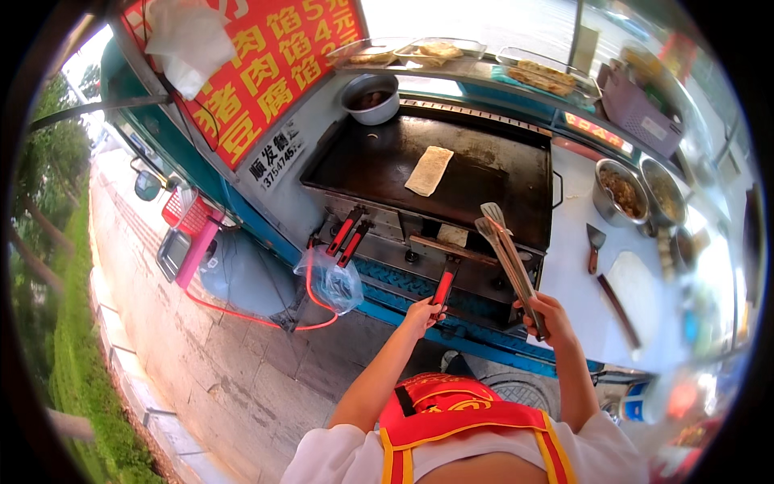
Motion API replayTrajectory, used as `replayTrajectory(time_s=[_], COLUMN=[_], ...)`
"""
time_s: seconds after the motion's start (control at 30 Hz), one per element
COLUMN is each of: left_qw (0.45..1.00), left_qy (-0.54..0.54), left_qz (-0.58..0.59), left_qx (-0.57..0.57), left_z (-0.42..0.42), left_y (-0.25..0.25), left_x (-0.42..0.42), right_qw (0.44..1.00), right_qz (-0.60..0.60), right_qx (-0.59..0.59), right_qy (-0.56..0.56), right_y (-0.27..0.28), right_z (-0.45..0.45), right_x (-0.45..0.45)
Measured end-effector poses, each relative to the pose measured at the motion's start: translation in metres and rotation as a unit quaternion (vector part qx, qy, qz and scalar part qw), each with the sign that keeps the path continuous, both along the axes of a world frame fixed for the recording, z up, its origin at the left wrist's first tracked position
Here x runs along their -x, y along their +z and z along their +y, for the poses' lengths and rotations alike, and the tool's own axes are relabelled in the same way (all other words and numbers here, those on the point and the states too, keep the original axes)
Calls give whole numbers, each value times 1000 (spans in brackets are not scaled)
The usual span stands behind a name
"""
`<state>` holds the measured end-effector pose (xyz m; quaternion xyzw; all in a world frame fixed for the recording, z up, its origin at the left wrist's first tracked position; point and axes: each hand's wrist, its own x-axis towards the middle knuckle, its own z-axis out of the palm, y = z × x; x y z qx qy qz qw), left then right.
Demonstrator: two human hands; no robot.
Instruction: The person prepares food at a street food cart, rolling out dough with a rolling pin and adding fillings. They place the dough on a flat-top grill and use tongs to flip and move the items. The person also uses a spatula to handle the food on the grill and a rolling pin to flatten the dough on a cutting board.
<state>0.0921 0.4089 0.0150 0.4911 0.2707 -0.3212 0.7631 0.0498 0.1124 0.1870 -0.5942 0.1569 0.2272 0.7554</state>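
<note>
My left hand is closed around a red and black handle at the front of the stove, below the griddle. Behind that handle, in an opening under the griddle, a pale flatbread shows in part. In my right hand is a pair of metal tongs, their tips over the griddle's front right edge with nothing visible between them. One rectangular flatbread lies near the middle of the dark flat griddle, apart from the tongs.
Two more red handles stick out at left, near a clear plastic bag. A metal pot occupies the griddle's back left corner. On the right worktop are bowls of filling, a scraper and a rolling pin. Trays of flatbreads line the shelf.
</note>
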Motion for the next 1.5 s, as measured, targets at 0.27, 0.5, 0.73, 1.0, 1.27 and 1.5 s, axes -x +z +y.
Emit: replayTrajectory(time_s=[0.27, 0.5, 0.73, 1.0, 1.27, 1.5], left_qw=[1000, 995, 964, 974, 973, 935], left_qy=[-3, -36, -238, -218, -219, -344], left_qz=[1, -87, -117, -47, -62, -26], left_qx=[4, 45, 34, -45, 24, 81], left_z=[-22, -25, 66, 242, 245, 126], left_y=[-3, -4, 16, 12, 21, -8], left_x=[-56, -59, -76, -89, -104, -124], right_qw=[997, 995, 992, 987, 961, 972], right_qz=[28, 72, 106, 88, -3, -21], right_qx=[-22, 11, 56, -24, -22, 8], right_qy=[76, 62, 46, -134, -275, -235], right_y=[13, -10, -21, -60, -128, -89], right_z=[38, 72, 128, 247, 256, 208], right_x=[-93, -167, -183, -190, -394, -356])
